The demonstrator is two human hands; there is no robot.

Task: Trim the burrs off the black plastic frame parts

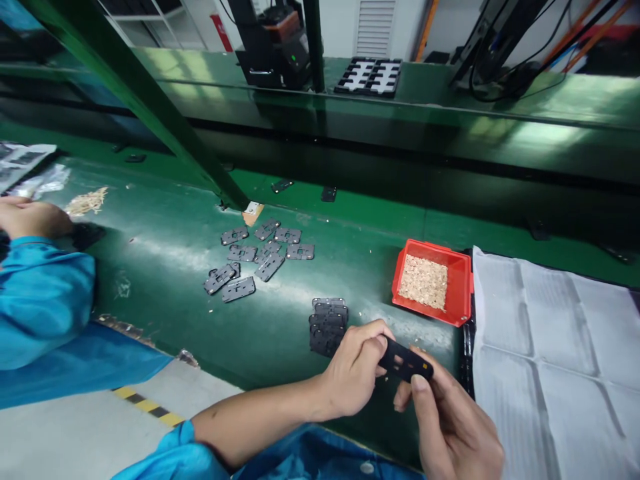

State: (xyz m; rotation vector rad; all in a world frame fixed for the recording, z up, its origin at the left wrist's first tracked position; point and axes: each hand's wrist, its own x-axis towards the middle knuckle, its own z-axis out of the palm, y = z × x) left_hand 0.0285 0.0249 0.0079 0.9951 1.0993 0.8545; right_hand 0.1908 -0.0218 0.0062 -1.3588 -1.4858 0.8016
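A flat black plastic plate [406,361] with small cut-outs is held up between my two hands above the green bench. My left hand [356,367] pinches its left end between thumb and fingers. At the other end, my right hand [453,420] has its thumb on the near edge and its fingers behind. Just beyond my left hand lies an overlapping stack of similar black plates [327,320]. Farther left, several loose black plates [271,267] are scattered on the bench. A red bin [459,287] of small pale pieces [423,283] stands beyond my right hand.
To the right lies a tray covered with white padded sheet [540,320]. A green post [165,127] slants across the bench. At the left, a co-worker's hand [33,217] is near a pile of pale bits [87,201]. A black tray [369,77] rests on the back ledge.
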